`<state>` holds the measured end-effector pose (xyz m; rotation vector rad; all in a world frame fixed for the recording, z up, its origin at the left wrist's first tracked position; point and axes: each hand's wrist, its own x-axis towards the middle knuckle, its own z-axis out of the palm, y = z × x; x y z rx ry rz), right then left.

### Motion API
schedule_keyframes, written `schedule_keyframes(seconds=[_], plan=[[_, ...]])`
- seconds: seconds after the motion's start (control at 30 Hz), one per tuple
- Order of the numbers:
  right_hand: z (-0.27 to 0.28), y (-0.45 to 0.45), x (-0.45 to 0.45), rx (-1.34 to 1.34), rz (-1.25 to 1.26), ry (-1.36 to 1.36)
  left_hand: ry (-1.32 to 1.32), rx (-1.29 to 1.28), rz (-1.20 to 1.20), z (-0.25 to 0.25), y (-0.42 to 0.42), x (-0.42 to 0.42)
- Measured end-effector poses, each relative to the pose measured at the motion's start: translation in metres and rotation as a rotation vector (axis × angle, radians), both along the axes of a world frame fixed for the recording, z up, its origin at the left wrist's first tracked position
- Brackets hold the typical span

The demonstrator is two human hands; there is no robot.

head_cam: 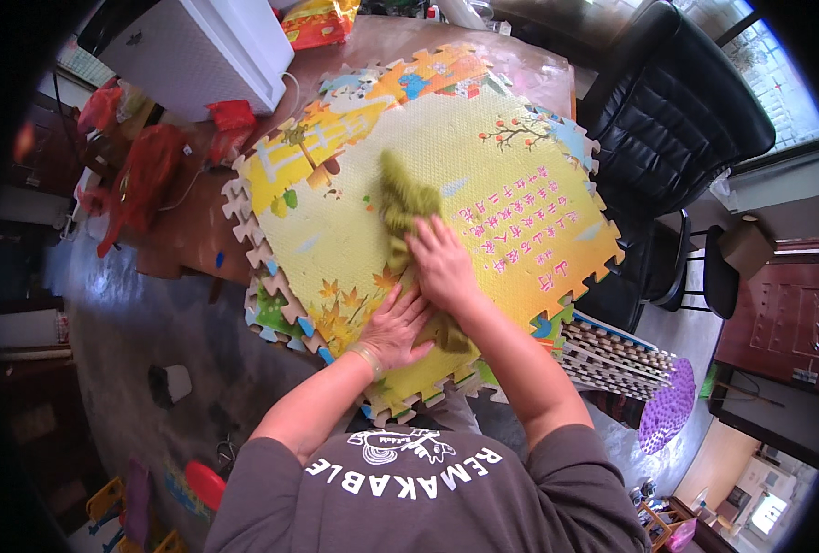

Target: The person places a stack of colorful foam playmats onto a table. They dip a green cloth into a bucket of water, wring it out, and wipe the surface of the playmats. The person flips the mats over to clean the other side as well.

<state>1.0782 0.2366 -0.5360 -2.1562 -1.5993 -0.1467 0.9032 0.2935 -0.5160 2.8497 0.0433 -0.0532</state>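
Observation:
Before me lies a yellow foam puzzle mat (340, 249) with jigsaw edges, printed with leaves, branches and writing. It rests on other foam mats whose patterned edges (271, 311) stick out underneath. An olive-green cloth (409, 197), bunched and partly blurred, stretches across its middle. My right hand (444, 266) presses down on the cloth, fingers pointing away from me. Closer to my body, my left hand (396, 328) lies flat with its fingers spread, beside the cloth and close to my right wrist. The cloth's near end shows under my right forearm.
The mats lie on a brown table (188, 235). At far left stand a white box-like appliance (209, 55) and red plastic bags (147, 173). A black padded chair (679, 110) is at right, near a stack of foam mats (610, 356) and a purple bumpy mat (668, 408).

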Motion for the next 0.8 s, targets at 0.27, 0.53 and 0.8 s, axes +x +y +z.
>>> schedule_keyframes(seconds=[0.27, 0.53, 0.8], plan=[[-0.016, -0.075, 0.115, -0.031, -0.333, -0.046, -0.062, 0.037, -0.019, 0.008, -0.001, 0.001], [-0.017, 0.061, 0.090, 0.082, -0.255, 0.027, -0.087, -0.014, -0.017, 0.011, -0.002, 0.006], [0.021, -0.064, 0.020, -0.018, 0.066, 0.075, -0.134, 0.045, -0.015, 0.008, 0.003, -0.005]])
